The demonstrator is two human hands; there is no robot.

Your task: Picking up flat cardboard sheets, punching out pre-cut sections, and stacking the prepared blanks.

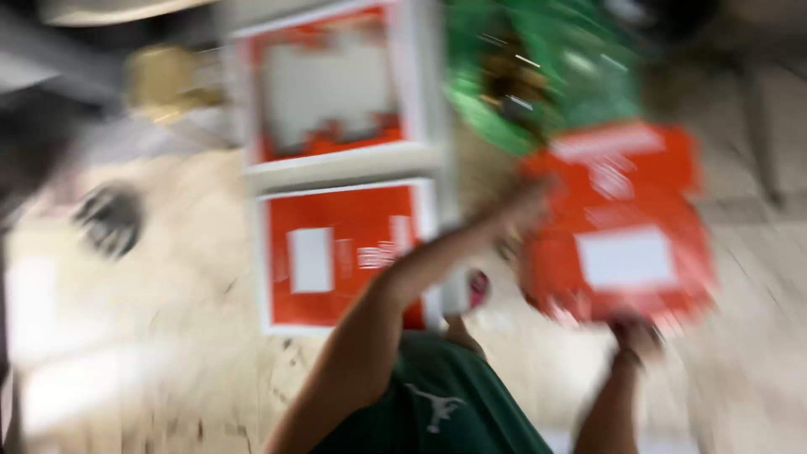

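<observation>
Orange box [620, 223], blurred, seemingly flat

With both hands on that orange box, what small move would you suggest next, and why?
Probably lower the orange box onto the bare floor, clear of the two boxes lying there. The left hand is at its upper left edge and the right hand at its bottom edge, so it seems to be lifted; the picture is blurred.

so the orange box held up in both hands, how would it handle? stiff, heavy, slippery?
The orange box looks flat and holds its shape between the left hand and right hand, so probably stiff card. Held up at its edges, it seems fairly light for its size. The frame is too blurred to judge slipperiness.
</observation>
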